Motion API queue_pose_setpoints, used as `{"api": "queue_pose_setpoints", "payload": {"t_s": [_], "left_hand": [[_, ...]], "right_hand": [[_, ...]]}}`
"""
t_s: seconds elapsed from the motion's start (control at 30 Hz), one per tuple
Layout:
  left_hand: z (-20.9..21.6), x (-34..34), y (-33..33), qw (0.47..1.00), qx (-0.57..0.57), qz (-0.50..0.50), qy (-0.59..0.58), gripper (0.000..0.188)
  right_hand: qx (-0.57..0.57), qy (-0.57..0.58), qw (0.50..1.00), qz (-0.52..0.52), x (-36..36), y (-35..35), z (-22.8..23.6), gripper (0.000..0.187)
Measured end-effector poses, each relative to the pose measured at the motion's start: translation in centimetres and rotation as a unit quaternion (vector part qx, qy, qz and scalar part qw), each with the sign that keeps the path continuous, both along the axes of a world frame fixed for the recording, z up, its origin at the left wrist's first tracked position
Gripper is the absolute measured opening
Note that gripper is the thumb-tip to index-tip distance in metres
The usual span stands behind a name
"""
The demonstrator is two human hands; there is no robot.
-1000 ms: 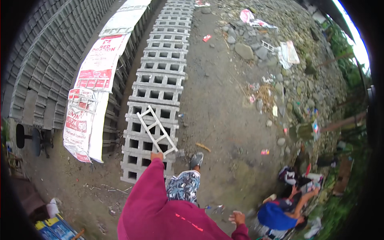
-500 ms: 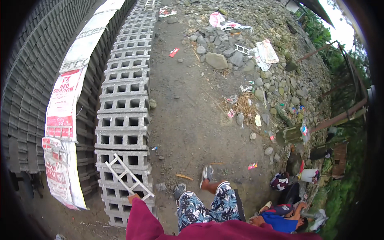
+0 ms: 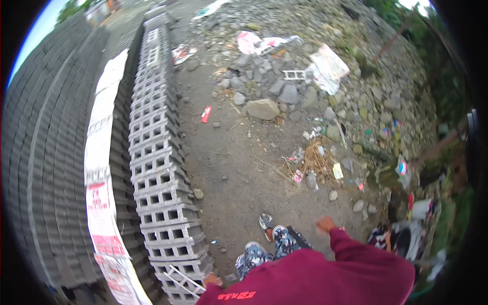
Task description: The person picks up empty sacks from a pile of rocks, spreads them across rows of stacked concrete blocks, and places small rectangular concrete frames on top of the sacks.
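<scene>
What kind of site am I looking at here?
Most likely an outdoor concrete block-making yard: a long row of hollow blocks drying on bare dirt ground, a rubble pile beyond, and the left hand holding a white frame.

A large grey rock (image 3: 263,109) lies among rubble, near a red wrapper (image 3: 205,114) on dirt.

Block row (image 3: 160,168) lies left of the dirt path (image 3: 239,157); rubble pile (image 3: 284,91) right, beyond.

- Hollow blocks (image 3: 161,178): rough, matt grey concrete
- White frame (image 3: 182,280) at near left: smooth, painted-looking
- Ground (image 3: 239,152): gritty dirt
- Sleeve (image 3: 325,277): soft maroon cloth
- Banner (image 3: 101,168) at left: smooth printed sheet
</scene>
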State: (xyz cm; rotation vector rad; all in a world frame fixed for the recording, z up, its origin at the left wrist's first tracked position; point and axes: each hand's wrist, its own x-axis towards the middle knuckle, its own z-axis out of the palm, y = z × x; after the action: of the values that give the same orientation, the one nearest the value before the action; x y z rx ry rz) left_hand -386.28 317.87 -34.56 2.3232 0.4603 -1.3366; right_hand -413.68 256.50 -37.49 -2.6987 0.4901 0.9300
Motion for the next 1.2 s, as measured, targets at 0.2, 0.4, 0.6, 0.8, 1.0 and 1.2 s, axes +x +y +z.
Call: {"api": "queue_pose_setpoints", "payload": {"t_s": [0.2, 0.4, 0.6, 0.8, 1.0, 1.2], "left_hand": [[-1.2, 6.8, -15.6, 0.874, -0.206, 0.435, 0.064, 0.029], [-2.1, 17.7, -28.0, 0.986, -0.094, 0.122, 0.069, 0.034], [-4.8, 36.5, -42.1, 0.946, -0.147, 0.256, 0.133, 0.028], [0.5, 58.5, -67.5, 0.940, -0.286, 0.177, -0.060, 0.019], [-0.5, 67.4, -87.3, 0.953, -0.270, 0.023, -0.136, 0.028], [-6.4, 60.2, -100.5, 0.958, -0.266, 0.030, -0.105, 0.021]], "right_hand": [[0.107, -0.251, 0.924, -0.269, 31.6, -14.4, 12.8, 0.037], [0.198, -0.230, 0.901, -0.309, 43.3, -24.8, 10.0, 0.031], [0.038, -0.159, 0.935, -0.316, 39.6, -34.1, 5.7, 0.032], [-0.086, -0.112, 0.883, -0.448, 29.2, -42.4, 9.8, 0.026], [0.090, -0.116, 0.801, -0.581, 25.7, -47.6, 6.8, 0.016], [0.143, 0.090, 0.601, -0.782, 26.8, -68.3, -2.5, 0.022]]}}
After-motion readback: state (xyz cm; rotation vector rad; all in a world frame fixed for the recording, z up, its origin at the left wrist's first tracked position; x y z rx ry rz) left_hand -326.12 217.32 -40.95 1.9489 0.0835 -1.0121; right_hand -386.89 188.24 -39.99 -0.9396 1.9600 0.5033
